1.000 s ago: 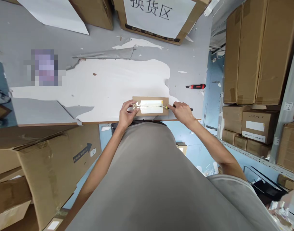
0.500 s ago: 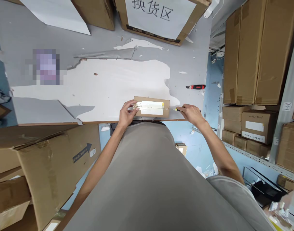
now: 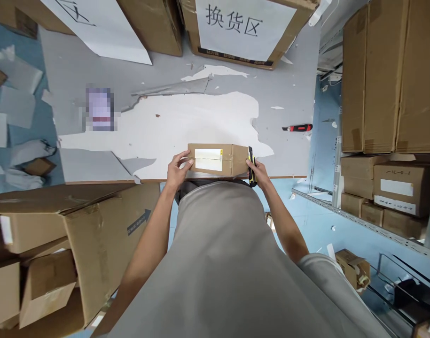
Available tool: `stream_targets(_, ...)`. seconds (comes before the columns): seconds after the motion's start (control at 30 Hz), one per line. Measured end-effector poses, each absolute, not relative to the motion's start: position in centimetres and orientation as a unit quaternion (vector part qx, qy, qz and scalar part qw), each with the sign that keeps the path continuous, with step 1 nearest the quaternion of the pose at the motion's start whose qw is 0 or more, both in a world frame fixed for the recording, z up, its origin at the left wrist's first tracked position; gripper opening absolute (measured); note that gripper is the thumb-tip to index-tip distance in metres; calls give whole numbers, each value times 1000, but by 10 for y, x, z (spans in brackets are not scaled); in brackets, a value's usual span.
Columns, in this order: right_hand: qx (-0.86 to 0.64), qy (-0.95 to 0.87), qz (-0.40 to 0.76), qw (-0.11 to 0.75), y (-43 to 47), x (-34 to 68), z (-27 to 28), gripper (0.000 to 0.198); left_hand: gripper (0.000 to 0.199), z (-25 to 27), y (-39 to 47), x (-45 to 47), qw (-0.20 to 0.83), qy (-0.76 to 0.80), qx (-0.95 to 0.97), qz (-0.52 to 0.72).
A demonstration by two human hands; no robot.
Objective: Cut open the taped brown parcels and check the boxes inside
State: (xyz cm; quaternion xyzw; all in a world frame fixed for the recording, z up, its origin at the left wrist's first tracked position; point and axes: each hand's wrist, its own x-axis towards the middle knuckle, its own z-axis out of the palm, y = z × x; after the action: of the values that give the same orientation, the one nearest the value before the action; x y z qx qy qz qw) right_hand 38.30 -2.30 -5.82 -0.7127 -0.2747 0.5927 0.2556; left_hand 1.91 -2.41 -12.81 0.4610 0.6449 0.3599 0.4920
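Observation:
A small cardboard box lies near the table's front edge, a white label on its top and a slit line running along it. My left hand grips the box's left end, thumb on the near side and fingers behind. At the opposite end, my right hand is closed on a black and yellow utility knife, which points away from me. The right fingertips touch or nearly touch the box's right end. A second utility knife, red and black, lies farther right on the table.
The worktop has a torn grey covering with white beneath. Larger boxes with paper signs stand at its back. A blurred-out item lies at left. Below left is a big open carton holding boxes; shelves of cartons rise at right.
My right hand has come left, from beside the box to its right end. The knife has swung from pointing left to pointing away. The box has turned slightly, and the view has shifted.

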Motion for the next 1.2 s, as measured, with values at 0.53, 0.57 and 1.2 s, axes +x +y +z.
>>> stream_targets(0.53,-753,-524,363,163,42,411,25,39,45,-111,31,95,525,560,550,330)
stream_targets(0.57,-755,-533,351,152,41,410,26,38,47,-98,35,94,514,553,551,355)
stream_targets(1.2,-672,-663,324,-59,-28,302,83,49,25,-36,58,108,528,559,543,338)
